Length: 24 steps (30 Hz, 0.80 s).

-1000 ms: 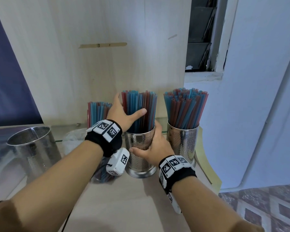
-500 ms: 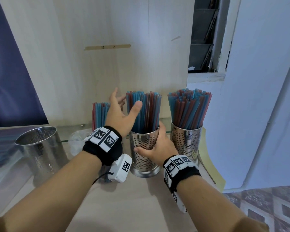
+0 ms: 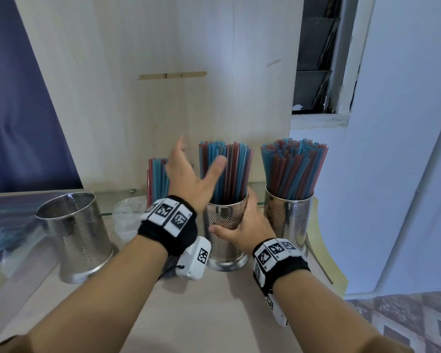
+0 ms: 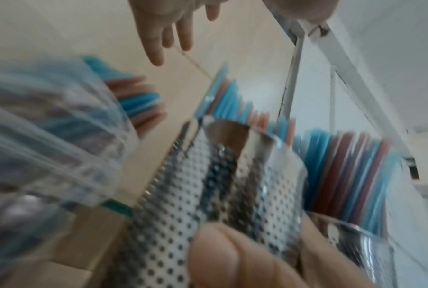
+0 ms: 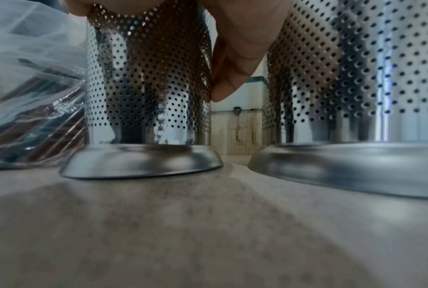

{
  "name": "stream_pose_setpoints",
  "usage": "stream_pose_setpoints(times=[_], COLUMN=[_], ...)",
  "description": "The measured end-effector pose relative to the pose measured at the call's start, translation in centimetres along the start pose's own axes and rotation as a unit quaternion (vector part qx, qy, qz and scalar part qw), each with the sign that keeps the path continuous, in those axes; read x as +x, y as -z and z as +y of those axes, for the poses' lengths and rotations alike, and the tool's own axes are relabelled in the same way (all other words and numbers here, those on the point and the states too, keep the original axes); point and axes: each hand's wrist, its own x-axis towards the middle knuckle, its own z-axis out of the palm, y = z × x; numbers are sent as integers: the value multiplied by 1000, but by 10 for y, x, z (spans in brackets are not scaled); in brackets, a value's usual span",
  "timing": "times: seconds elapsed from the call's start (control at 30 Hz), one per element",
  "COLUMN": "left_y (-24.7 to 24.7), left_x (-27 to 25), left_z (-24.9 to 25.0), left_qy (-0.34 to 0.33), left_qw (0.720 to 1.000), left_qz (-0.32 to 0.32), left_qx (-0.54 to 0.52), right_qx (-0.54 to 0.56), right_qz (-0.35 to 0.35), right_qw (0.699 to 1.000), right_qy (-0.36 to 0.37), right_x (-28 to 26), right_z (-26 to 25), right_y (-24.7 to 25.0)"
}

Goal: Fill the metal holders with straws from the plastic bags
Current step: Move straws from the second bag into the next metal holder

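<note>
**Three holders on the counter, middle one gripped**

An empty perforated holder [image 3: 75,235] stands at far left, bare counter [image 3: 209,309] before it. A crumpled straw bag [image 3: 127,217] lies just beside the left hand [image 3: 186,179], fingers spread, holding nothing. The right hand [image 3: 242,228] wraps the middle holder [image 3: 224,240], packed with red and blue straws [image 3: 227,171]. The full right holder [image 3: 288,220] stands near the counter's edge.

Left hand [image 3: 186,174] raised with fingers spread, right hand [image 3: 242,225] curled in a grip, forearms extended.
</note>
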Motion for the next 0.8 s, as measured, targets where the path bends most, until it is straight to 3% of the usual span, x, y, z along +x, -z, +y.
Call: stream_pose_setpoints(times=[0.1,0.17,0.4,0.53,0.7,0.8], left_y=[26,40,54,49,46,50], left_x=[-1,4,3,4,-1,-6], left_z=[-16,-37,-94,-108,-113,-110], left_qy=[8,37,184,230,146,90], left_qw=[995,990,966,948,975,993], left_qz=[99,123,-48,-76,-78,-13], left_qx=[19,60,177,208,149,78], right_qx=[3,4,5,1,-1,0], right_qz=[-7,-9,-3,-2,3,1], right_qw=[1000,1000,1000,1000,1000,1000], right_qy=[-3,-2,4,-1,-3,-3], right_x=[1,2,1,1,0,1], right_z=[2,3,2,2,0,1], right_y=[0,0,0,0,0,-1])
